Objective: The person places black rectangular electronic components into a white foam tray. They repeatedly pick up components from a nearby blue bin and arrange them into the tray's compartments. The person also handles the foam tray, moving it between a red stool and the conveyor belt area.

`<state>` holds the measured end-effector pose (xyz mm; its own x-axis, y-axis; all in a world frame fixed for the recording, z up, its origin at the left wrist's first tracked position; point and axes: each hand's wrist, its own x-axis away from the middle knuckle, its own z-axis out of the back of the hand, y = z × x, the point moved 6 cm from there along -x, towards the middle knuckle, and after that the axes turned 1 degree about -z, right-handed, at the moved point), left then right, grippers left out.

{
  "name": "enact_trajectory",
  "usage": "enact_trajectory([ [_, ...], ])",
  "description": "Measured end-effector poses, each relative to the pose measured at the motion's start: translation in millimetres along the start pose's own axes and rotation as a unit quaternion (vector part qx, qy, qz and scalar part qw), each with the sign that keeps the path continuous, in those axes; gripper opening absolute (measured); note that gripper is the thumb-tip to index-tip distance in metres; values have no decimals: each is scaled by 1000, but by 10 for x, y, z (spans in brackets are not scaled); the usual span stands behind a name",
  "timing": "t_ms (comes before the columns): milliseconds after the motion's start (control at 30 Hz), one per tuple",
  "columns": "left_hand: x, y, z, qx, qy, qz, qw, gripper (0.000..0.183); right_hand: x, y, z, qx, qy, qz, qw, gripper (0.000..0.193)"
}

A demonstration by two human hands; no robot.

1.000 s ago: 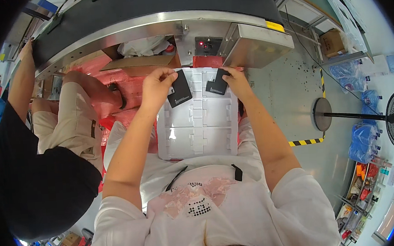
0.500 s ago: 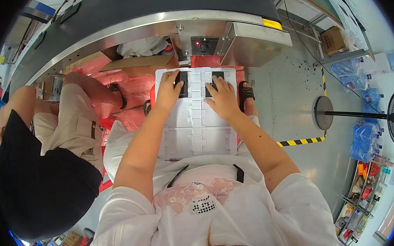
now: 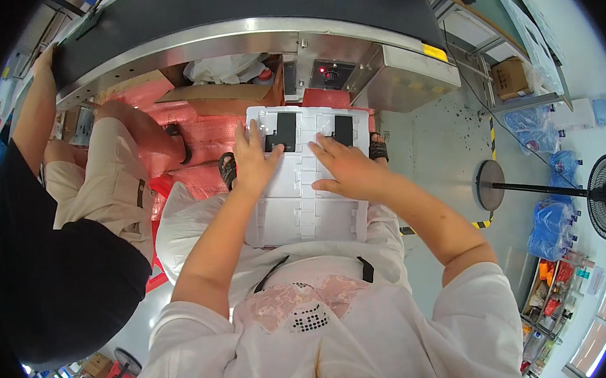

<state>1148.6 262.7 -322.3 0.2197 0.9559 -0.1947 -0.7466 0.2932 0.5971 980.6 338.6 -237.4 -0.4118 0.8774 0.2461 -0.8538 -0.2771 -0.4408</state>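
Observation:
On my lap rests a white moulded plastic tray (image 3: 287, 218) with compartments. Two flat black rectangular pieces lie in its far compartments, a left black piece (image 3: 285, 128) and a right black piece (image 3: 343, 128). My left hand (image 3: 253, 163) is open at the tray's left side, fingers pointing away from me and thumb by the near edge of the left piece. My right hand (image 3: 352, 173) spreads over the right half of the tray, holding nothing. Its fingertips are at the near edge of the right piece; whether they touch it I cannot tell.
A black-topped bench with a metal edge (image 3: 236, 31) runs across ahead. Below it are a cardboard box (image 3: 223, 98) and a metal housing (image 3: 415, 79). To my left sits a co-worker in black (image 3: 63, 276), an arm on the bench. A standing fan (image 3: 604, 196) is at right.
Both hands have come off the black pieces: the left moved to the tray's left side, the right drew nearer to me. The co-worker's arm now reaches to the bench. The view shifted slightly.

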Motion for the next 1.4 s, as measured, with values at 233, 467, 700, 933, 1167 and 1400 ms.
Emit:
enact_trajectory([
  [233, -475, 587, 1455, 203, 149, -108, 962, 17, -100, -6, 2475, -209, 482, 35, 850, 24],
  [467, -1918, 1465, 2154, 2, 303, -341, 890, 22, -1030, 885, 2901, 138, 416, -378, 816, 65],
  [700, -3069, 1160, 1464, -200, -95, -306, 926, 37, -1119, 1131, 2925, 5, 450, -399, 799, 50],
  [933, -2826, 1636, 1350, -303, -69, -234, 921, 37, -994, 1111, 2748, 152, 423, -465, 763, 55],
  [1167, -2129, 2006, 1726, -285, 141, -339, 886, 29, -841, 989, 3043, -21, 333, -475, 814, 55],
  [1400, -1380, 2199, 2241, 23, 33, -250, 967, 28, -622, 1382, 3049, -12, 434, -428, 793, 44],
])
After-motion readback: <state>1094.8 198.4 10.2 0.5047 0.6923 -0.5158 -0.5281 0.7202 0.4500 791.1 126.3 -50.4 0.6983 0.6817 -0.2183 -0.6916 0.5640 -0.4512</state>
